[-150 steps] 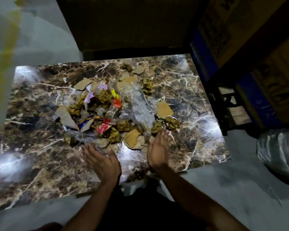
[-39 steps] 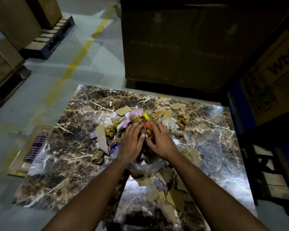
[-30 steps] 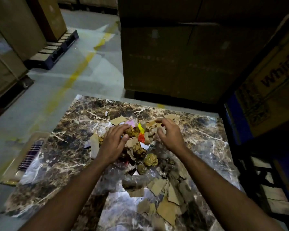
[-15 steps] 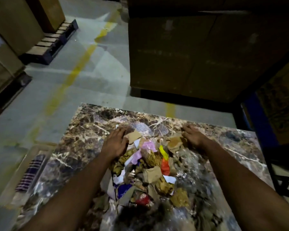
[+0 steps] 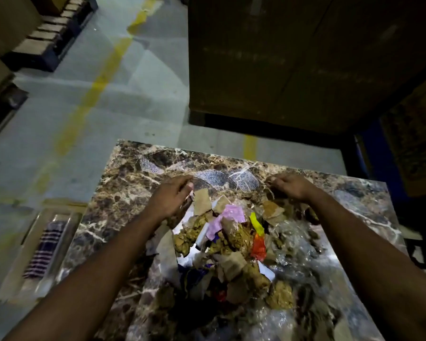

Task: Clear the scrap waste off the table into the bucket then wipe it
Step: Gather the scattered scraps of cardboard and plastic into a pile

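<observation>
- The scrap heap — cardboard pieces, crumpled brown paper, a pink scrap, yellow and red wrappers, clear film — lies on the marble table, spread from its middle toward the near edge.
- Both hands sit at the far rim of the heap, well apart from each other. The left hand rests palm down with its fingers loosely bent against a cardboard piece; it seems to be raking rather than gripping.
- The right hand has its fingers curled down over scraps at the heap's far right corner; whether it pinches one or only drags them cannot be told.
- Judged from this, the heap is being pulled toward the person. The light pieces could spill off the near edge onto the floor if the pull is fast, and flat bits may slip under the palms and stay behind.
- The clear film on the right is slick and could snag or drag other scraps sideways.
- No bucket is in view, so where the scraps will land is unknown. The table's near edge is cut off by the frame.
- A striped cloth lies in a tray on the floor to the left — blurred, possibly the wiping rag.
</observation>
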`<state>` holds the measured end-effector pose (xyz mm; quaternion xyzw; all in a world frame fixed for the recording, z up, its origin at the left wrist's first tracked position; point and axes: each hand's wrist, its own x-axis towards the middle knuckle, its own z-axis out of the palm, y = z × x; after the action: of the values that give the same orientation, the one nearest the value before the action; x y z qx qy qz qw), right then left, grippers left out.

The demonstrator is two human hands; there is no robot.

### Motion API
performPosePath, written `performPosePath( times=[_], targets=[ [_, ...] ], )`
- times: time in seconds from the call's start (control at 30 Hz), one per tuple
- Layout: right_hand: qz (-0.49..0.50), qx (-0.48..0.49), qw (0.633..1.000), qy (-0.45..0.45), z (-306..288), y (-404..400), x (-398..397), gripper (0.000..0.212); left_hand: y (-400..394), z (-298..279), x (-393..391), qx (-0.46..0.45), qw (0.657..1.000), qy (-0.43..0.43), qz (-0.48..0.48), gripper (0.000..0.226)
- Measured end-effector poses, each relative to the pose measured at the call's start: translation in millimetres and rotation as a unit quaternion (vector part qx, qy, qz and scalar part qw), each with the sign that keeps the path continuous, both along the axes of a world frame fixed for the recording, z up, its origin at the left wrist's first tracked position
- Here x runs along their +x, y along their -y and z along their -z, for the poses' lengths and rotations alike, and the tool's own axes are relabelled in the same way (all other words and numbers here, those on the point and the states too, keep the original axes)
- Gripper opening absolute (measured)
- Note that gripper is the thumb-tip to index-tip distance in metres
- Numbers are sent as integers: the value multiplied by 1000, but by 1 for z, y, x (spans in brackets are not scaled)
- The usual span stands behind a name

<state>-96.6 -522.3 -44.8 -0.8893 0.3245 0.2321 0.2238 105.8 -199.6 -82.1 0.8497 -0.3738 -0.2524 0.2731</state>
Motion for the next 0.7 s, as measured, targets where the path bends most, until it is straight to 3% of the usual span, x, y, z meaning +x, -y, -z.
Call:
performPosePath(
  times=[0.07,0.13,0.3,0.4,0.5,0.7],
  targets=[
    [-22,-14,999,-39,10,-6,-2,68,0,11,-3,26,999,-6,37,63],
    [-16,-4,1000,-24,10,-18,-11,57,-5,21,-19,28,998,-28,53,59],
    [11,33,999,22,0,-22,-47,48,-15,23,-67,-56,992,-102,48,53],
    [74,-11,994,81,-3,6,-64,39,-6,25,-64,-87,992,-88,25,49],
    [105,-35,991,76,5,23,-87,54,5,28,-52,-91,994,-67,1,49],
    [88,19,990,106,28,-16,-119,44,14,22,-83,-78,988,-114,63,55]
  ],
)
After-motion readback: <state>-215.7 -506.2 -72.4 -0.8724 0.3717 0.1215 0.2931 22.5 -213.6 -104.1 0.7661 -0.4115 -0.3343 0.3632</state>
